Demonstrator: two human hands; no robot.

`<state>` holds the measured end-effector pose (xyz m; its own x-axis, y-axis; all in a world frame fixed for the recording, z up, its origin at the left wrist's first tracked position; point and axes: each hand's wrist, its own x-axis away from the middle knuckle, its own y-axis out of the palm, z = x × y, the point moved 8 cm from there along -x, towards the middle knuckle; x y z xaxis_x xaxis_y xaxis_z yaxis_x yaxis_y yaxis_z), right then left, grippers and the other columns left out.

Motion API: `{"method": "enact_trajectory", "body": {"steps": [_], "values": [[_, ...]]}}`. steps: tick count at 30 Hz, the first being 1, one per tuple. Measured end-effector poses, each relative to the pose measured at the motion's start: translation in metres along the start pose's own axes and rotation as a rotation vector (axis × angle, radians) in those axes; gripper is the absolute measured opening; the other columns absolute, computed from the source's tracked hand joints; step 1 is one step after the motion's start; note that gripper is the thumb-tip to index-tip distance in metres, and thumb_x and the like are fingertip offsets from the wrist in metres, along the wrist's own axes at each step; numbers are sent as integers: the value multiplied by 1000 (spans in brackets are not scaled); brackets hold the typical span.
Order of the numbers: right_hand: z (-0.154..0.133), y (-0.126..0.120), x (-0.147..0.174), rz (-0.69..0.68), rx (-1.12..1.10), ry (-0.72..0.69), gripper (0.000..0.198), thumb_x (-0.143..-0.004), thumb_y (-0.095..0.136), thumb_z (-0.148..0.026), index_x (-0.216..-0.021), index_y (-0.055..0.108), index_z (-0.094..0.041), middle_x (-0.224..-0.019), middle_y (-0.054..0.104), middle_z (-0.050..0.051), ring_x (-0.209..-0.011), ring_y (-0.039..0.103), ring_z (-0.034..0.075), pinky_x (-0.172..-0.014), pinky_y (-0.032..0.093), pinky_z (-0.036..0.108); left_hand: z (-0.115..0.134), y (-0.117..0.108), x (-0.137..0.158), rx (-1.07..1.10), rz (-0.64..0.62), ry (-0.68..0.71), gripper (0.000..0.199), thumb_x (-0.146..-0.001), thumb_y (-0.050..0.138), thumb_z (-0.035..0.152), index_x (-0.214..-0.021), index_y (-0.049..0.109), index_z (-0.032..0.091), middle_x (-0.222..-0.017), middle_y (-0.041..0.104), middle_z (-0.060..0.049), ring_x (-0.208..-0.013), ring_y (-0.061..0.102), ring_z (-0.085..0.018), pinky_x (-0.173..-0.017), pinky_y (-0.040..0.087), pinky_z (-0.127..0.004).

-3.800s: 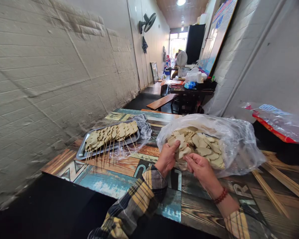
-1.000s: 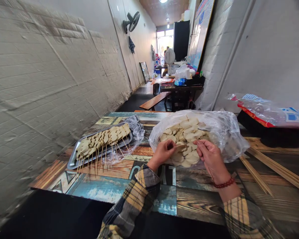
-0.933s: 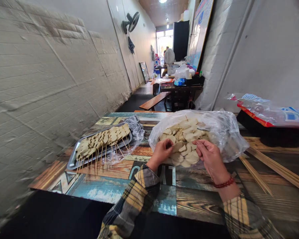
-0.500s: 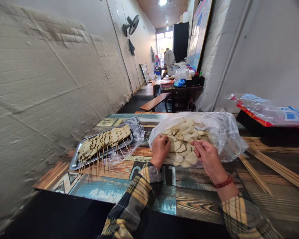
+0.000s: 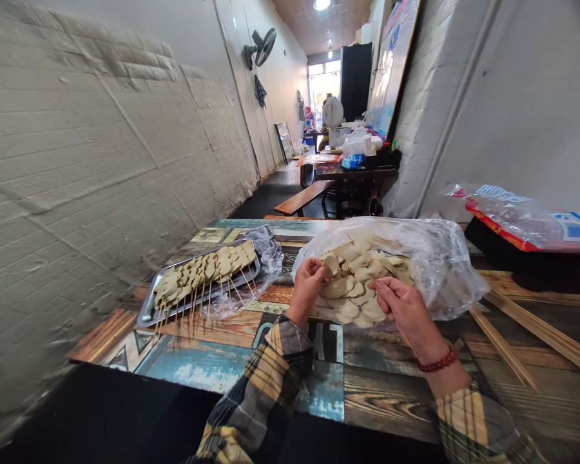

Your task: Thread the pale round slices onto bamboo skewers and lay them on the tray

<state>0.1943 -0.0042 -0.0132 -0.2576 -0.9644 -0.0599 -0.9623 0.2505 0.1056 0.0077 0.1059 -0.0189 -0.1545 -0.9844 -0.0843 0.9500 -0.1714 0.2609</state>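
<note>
At the near-left edge of the open plastic bag (image 5: 437, 267), one pale flat slice (image 5: 330, 264) is pinched upright-ish in the left hand (image 5: 307, 290); that grip is clamped on it, thumb against fingers. Right hand (image 5: 403, 308) is over the near side of the bag mouth, thumb and index together; can't tell what, if anything, is between them. Hands apart from each other, loose slices (image 5: 360, 290) between and below them, heaped and overlapping in the bag. Thin stick tip (image 5: 350, 238) pokes up at far side of heap.

Bag lies on a patchwork-print bench (image 5: 381, 361), right of centre. Left of it: metal tray (image 5: 147, 317) with skewered slices (image 5: 200, 270) in a row, stick ends hanging over the near rim. Crumpled grey plastic (image 5: 265, 245) at the tray's far-right corner, thin clear film by its near side. Right of bag: bundles of bare sticks (image 5: 544, 328), lying slantwise. Behind those, black container (image 5: 531, 264) with clear-and-red packaging (image 5: 517, 219) on top.

Plaid sleeves (image 5: 251, 399) on both arms, red bead bracelet (image 5: 437, 361) on right wrist. Far: wooden seat (image 5: 304, 197), cluttered second table (image 5: 352, 174), wall fan (image 5: 261, 48) on left wall.
</note>
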Motion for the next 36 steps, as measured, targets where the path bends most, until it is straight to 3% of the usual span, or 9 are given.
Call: {"method": "enact_trajectory", "body": {"steps": [6,10,15,25,36], "values": [[6,14,5,-183,102,70,48,-80,70,-67,-83,68,-18,-46,42,-8,-39,27,7,-40,17,24,7,-7,-2,122,32,-17,47,-56,90,37,-91,67,16,-69,64,3,-57,55,-9,-53,40,-21],[9,17,8,-230,174,103,51,-80,69,-68,-84,69,-17,-45,43,-8,-38,28,7,-40,17,23,12,-14,-4,140,60,-6,41,-56,89,29,-89,70,15,-71,69,0,-57,53,-8,-55,38,-21],[9,18,11,-288,234,95,50,-84,66,-66,-85,70,-16,-44,43,-9,-40,30,7,-43,20,24,18,-21,-4,120,110,0,30,-55,87,27,-77,70,16,-66,65,2,-57,51,-8,-57,38,-22],[13,16,15,-315,260,94,51,-84,66,-66,-84,71,-16,-43,43,-8,-40,30,8,-44,21,25,22,-25,-3,108,144,27,28,-58,85,33,-80,77,16,-72,69,-2,-66,55,-12,-64,42,-25],[12,17,14,-335,289,88,48,-86,65,-63,-86,71,-16,-43,44,-8,-39,31,8,-43,22,24,26,-28,-3,110,169,74,26,-59,80,29,-80,72,16,-72,66,0,-61,48,-9,-57,35,-23]]}}
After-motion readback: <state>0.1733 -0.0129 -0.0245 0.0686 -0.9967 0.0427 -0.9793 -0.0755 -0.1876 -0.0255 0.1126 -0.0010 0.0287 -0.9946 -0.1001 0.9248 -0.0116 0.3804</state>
